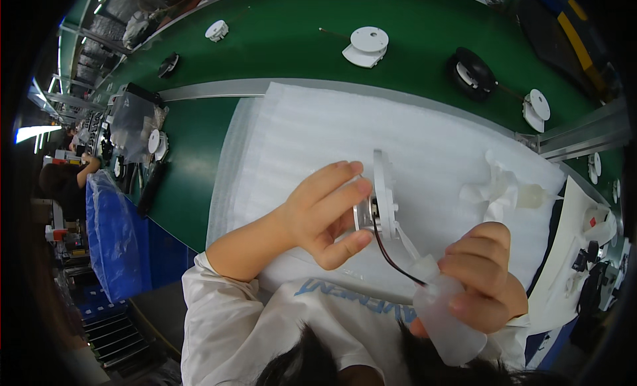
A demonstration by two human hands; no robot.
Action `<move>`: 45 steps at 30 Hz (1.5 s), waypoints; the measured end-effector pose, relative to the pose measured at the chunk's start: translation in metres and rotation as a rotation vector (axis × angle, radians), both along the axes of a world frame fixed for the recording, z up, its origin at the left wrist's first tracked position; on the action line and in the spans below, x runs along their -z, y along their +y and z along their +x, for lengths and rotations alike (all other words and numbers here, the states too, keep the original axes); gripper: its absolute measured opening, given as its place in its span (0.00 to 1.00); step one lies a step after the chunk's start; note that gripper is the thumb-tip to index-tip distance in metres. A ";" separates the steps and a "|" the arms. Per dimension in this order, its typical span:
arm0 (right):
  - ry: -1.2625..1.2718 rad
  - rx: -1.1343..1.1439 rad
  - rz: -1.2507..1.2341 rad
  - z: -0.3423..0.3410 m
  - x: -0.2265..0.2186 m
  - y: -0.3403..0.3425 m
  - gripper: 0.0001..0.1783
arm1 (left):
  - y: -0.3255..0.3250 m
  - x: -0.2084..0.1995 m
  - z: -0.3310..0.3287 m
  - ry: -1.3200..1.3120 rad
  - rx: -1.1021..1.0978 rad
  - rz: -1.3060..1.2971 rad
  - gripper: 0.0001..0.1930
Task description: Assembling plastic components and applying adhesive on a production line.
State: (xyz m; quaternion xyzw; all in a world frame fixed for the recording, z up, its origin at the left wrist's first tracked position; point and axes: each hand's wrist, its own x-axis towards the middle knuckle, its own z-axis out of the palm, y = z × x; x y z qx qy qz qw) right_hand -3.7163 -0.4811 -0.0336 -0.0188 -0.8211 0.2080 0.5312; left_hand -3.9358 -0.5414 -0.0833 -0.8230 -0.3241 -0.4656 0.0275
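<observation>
My left hand (322,213) grips a white round plastic part (383,187) by a clear or metallic cylinder on its left side. The part stands on edge above a white foam sheet (312,134). A dark thin wire (386,253) hangs from it and curves down toward my right hand. Closed around a translucent white squeeze bottle (451,320) is my right hand (481,270). The bottle is tilted, its thin nozzle (406,242) pointing up and left at the lower edge of the white part. Whether the tip touches the part, I cannot tell.
Beyond the foam runs a green belt (279,48) bearing a white round assembly (368,44), a black round part (471,73) and several others. Crumpled white tissue (494,187) lies right. A blue plastic-lined bin (113,233) stands left, near another person (63,180).
</observation>
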 end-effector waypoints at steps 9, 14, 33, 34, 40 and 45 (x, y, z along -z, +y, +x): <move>-0.015 0.021 -0.035 -0.130 0.007 0.003 0.21 | -0.002 0.002 -0.122 0.091 -0.139 0.111 0.33; -0.015 0.028 -0.040 -0.190 0.008 0.004 0.20 | -0.003 0.001 -0.177 0.136 -0.159 0.163 0.32; -0.053 -0.028 0.022 -0.304 0.016 0.007 0.19 | -0.004 0.006 -0.287 -0.320 -0.120 -0.236 0.41; -0.051 -0.035 0.055 -0.311 0.016 0.006 0.20 | -0.005 0.006 -0.293 -0.369 -0.132 -0.290 0.41; -0.047 -0.039 0.064 -0.354 0.016 0.008 0.22 | -0.014 0.010 -0.338 -0.420 -0.249 -0.504 0.41; -0.057 -0.046 0.056 -0.379 0.019 0.009 0.21 | -0.018 0.008 -0.356 -0.453 -0.230 -0.600 0.40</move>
